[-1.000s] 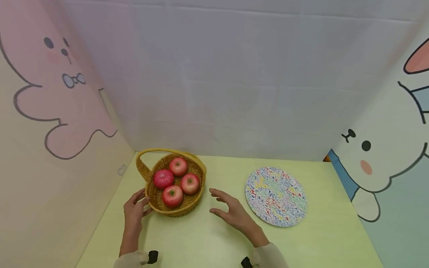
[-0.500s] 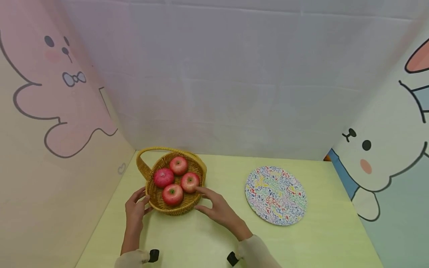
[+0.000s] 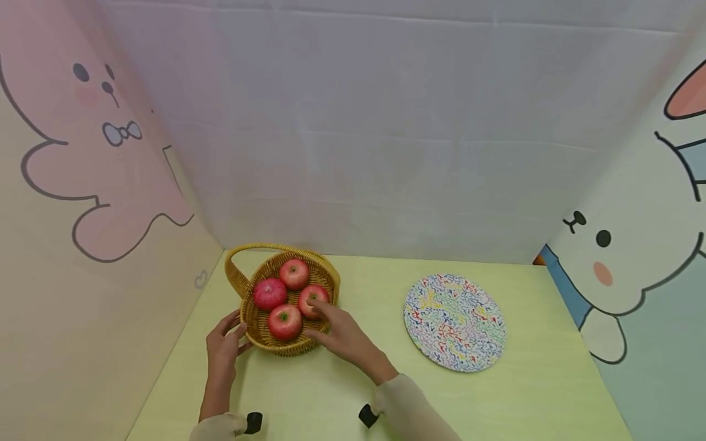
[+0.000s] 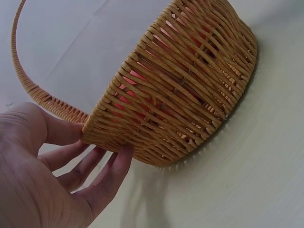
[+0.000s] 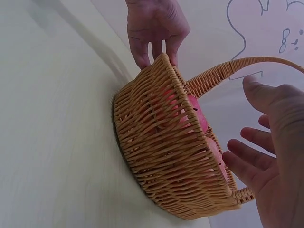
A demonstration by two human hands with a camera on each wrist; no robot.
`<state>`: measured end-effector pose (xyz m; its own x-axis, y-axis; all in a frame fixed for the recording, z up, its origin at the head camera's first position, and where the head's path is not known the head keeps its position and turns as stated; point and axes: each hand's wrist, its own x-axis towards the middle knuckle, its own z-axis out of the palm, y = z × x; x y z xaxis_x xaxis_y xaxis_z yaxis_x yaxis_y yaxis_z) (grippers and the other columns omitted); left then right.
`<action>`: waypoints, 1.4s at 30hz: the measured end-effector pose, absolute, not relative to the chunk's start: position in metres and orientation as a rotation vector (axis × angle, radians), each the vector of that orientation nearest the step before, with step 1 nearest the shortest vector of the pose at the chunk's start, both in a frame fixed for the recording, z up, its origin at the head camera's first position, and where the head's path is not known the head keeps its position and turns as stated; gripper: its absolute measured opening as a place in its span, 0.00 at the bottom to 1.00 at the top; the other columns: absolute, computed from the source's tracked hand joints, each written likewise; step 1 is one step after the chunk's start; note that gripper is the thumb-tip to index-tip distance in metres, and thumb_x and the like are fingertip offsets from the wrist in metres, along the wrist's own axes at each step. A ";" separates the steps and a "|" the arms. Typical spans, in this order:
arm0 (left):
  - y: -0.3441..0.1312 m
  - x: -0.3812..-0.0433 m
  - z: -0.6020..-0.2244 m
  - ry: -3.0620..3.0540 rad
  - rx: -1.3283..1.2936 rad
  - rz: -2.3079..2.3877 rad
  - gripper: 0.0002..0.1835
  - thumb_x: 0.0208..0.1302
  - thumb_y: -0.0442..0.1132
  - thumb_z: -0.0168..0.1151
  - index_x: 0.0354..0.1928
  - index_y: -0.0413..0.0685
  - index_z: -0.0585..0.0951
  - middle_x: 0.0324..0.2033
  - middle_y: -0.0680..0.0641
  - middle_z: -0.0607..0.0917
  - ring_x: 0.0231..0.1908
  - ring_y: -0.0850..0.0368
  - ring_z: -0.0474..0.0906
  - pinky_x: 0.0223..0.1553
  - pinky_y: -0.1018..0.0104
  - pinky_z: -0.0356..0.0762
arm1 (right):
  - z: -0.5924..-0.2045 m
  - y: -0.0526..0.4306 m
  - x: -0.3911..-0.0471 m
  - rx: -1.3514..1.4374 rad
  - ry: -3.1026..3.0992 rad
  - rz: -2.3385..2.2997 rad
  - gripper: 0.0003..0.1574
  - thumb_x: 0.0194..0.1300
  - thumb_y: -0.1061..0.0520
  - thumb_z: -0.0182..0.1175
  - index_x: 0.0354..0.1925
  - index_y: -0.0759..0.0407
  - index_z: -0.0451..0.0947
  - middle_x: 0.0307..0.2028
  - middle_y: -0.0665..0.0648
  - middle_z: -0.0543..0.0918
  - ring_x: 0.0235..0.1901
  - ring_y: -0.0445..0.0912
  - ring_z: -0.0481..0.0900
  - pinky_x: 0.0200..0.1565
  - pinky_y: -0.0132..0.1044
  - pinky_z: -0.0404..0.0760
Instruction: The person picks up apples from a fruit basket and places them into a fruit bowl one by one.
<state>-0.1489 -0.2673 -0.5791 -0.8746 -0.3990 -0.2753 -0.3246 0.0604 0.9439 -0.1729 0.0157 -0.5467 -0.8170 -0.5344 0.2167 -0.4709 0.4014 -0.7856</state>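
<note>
A woven basket (image 3: 282, 351) with a tall handle stands at the back left of the table, holding red apples (image 3: 285, 323) and a deeper pink round fruit (image 3: 269, 294). My left hand (image 3: 222, 350) holds the basket's left side; in the left wrist view the thumb lies at the rim and the fingertips touch the outer wall. My right hand (image 3: 346, 337) reaches over the basket's right rim, spread fingers over the right-hand apple (image 3: 312, 293) and partly covering it. In the right wrist view, the right hand (image 5: 280, 152) has a gap between thumb and fingers.
A round, flat board-like plate (image 3: 455, 323) with multicoloured squiggles lies to the right of the basket on the pale yellow-green table (image 3: 529, 392). White cloth (image 3: 375, 135) hangs behind, and cartoon-printed panels (image 3: 634, 257) stand at both sides.
My right hand has moved left from beside the basket to over its right rim and the right-hand apple. The left hand has stayed at the basket's side.
</note>
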 end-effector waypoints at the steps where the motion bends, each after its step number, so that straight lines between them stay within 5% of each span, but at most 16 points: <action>1: -0.267 -0.149 -0.579 -2.245 0.766 -1.970 0.26 0.79 0.35 0.55 0.75 0.43 0.70 0.69 0.33 0.73 0.36 0.76 0.81 0.36 0.70 0.88 | -0.547 0.014 -0.174 -0.916 2.567 -1.400 0.42 0.71 0.49 0.69 0.76 0.60 0.67 0.72 0.57 0.76 0.68 0.52 0.79 0.69 0.47 0.78; 13: -0.267 -0.148 -0.580 -2.247 0.765 -1.988 0.27 0.79 0.35 0.54 0.76 0.43 0.69 0.70 0.33 0.71 0.37 0.77 0.80 0.36 0.71 0.87 | -0.552 -0.006 -0.185 -0.902 2.511 -1.332 0.42 0.71 0.46 0.68 0.74 0.62 0.68 0.68 0.60 0.79 0.67 0.54 0.80 0.67 0.42 0.79; 16: -0.267 -0.148 -0.580 -2.246 0.766 -1.992 0.26 0.79 0.35 0.54 0.77 0.43 0.69 0.71 0.33 0.71 0.37 0.77 0.80 0.37 0.70 0.88 | -0.553 -0.011 -0.189 -0.897 2.555 -1.270 0.35 0.71 0.46 0.69 0.68 0.60 0.72 0.57 0.58 0.85 0.54 0.47 0.85 0.55 0.33 0.83; 21: -0.267 -0.149 -0.580 -2.246 0.772 -1.987 0.26 0.79 0.35 0.54 0.76 0.44 0.69 0.71 0.33 0.72 0.37 0.77 0.80 0.36 0.70 0.87 | -0.555 -0.019 -0.195 -0.915 2.615 -1.168 0.26 0.70 0.48 0.70 0.58 0.58 0.76 0.42 0.57 0.84 0.37 0.44 0.79 0.38 0.28 0.74; 25: -0.267 -0.149 -0.581 -2.243 0.778 -1.978 0.26 0.79 0.35 0.54 0.76 0.44 0.70 0.70 0.33 0.72 0.37 0.77 0.80 0.35 0.71 0.87 | -0.555 -0.026 -0.195 -0.929 2.644 -1.079 0.33 0.70 0.47 0.69 0.66 0.59 0.73 0.55 0.54 0.86 0.52 0.47 0.85 0.53 0.33 0.83; 29: -0.267 -0.149 -0.582 -2.234 0.776 -1.981 0.26 0.79 0.34 0.54 0.76 0.44 0.70 0.70 0.33 0.72 0.37 0.78 0.79 0.35 0.71 0.87 | -0.559 -0.032 -0.196 -0.970 2.674 -1.005 0.38 0.70 0.45 0.70 0.70 0.59 0.70 0.61 0.54 0.83 0.61 0.46 0.82 0.64 0.39 0.81; 42: -0.266 -0.147 -0.579 -2.214 0.770 -1.988 0.26 0.78 0.34 0.55 0.75 0.43 0.71 0.69 0.32 0.73 0.39 0.75 0.82 0.36 0.69 0.88 | -0.557 -0.045 -0.201 -1.017 2.703 -0.857 0.41 0.66 0.46 0.73 0.69 0.61 0.70 0.57 0.53 0.83 0.55 0.44 0.83 0.59 0.36 0.82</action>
